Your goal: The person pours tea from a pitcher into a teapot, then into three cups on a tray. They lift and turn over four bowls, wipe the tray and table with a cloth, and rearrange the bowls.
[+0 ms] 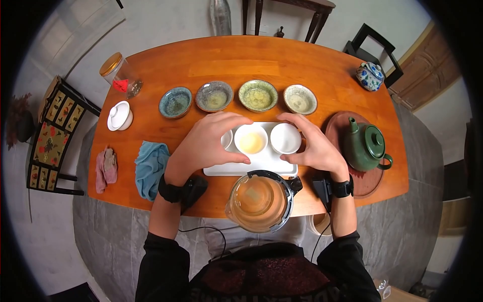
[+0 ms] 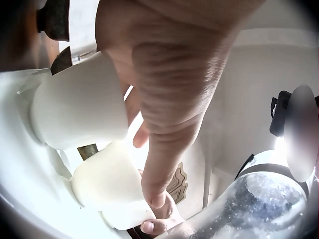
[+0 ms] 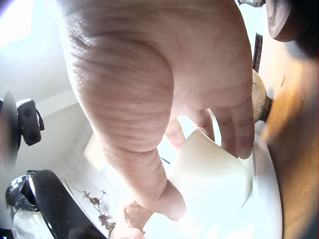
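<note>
My left hand (image 1: 209,141) arches over the left white cup (image 1: 227,139), hiding much of it. Its index finger and thumb spread to either side of the middle white cup (image 1: 251,139), which has pale yellow liquid inside. Around the right white cup (image 1: 286,138) my right hand (image 1: 314,146) forms a wide curve, index finger behind and thumb in front, fingertips right at the rim. In the right wrist view, this cup (image 3: 212,179) shows between thumb and fingers. All three cups are on a white rectangular tray (image 1: 241,168).
A glass pot (image 1: 256,201) with a dark rim stands before the tray. Several glazed bowls (image 1: 258,95) line up behind. At right, a green teapot (image 1: 365,148) rests on a round brown tray (image 1: 370,189). To the left lie a blue cloth (image 1: 151,168) and a lidded white cup (image 1: 119,117).
</note>
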The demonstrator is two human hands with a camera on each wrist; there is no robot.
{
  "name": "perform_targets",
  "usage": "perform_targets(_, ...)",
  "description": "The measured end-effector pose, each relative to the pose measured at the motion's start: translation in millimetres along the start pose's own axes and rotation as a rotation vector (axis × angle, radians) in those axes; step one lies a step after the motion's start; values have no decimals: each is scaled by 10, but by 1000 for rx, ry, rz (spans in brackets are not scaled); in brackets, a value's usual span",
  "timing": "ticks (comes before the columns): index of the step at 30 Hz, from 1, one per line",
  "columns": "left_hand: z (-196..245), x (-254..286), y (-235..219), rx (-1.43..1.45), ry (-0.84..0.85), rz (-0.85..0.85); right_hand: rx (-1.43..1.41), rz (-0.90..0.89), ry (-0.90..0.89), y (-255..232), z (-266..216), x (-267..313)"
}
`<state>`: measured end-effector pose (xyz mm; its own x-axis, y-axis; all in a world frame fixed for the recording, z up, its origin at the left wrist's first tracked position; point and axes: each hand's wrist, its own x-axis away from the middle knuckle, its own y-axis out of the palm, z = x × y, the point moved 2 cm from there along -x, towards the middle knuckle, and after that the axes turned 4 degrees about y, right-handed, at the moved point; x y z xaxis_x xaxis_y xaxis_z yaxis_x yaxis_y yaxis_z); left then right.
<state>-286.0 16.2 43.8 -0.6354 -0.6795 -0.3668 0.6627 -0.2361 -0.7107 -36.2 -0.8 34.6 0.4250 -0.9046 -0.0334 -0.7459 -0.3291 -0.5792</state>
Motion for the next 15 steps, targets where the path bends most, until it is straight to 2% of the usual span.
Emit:
perform_targets(8, 25, 8, 42, -52, -24, -30, -6, -5, -9, 4, 0, -1)
perform_targets(15, 24, 11, 84, -92, 34, -17, -5, -12, -3, 6, -2, -4)
